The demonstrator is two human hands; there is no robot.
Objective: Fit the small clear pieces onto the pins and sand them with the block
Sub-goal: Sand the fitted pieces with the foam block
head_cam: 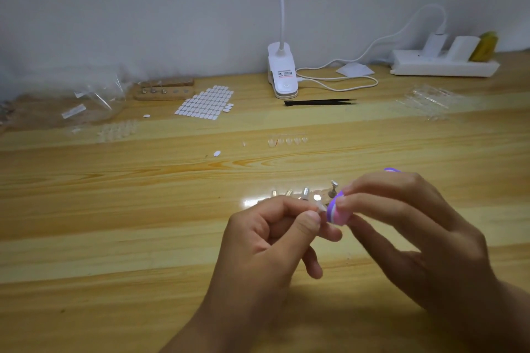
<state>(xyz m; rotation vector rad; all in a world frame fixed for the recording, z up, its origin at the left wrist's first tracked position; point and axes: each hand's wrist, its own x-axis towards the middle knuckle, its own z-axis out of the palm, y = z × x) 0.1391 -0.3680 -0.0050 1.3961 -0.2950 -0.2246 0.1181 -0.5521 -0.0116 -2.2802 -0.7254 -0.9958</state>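
My left hand (275, 241) pinches a small pin with a clear piece (321, 207) on its tip, held just above the table. My right hand (407, 226) grips a purple and pink sanding block (336, 212), and the block's edge touches the clear piece. Just behind my hands a clear holder strip (298, 196) lies on the wood with several metal pins standing in it. Farther back, a short row of loose clear pieces (286, 140) rests on the table.
A sheet of white oval stickers (205, 103) and black tweezers (318, 102) lie mid-table. A white clip lamp (282, 71) with its cable stands at the back, a power strip (441, 64) at right. A wooden pin holder (163, 90) and plastic bags (94, 97) sit at left.
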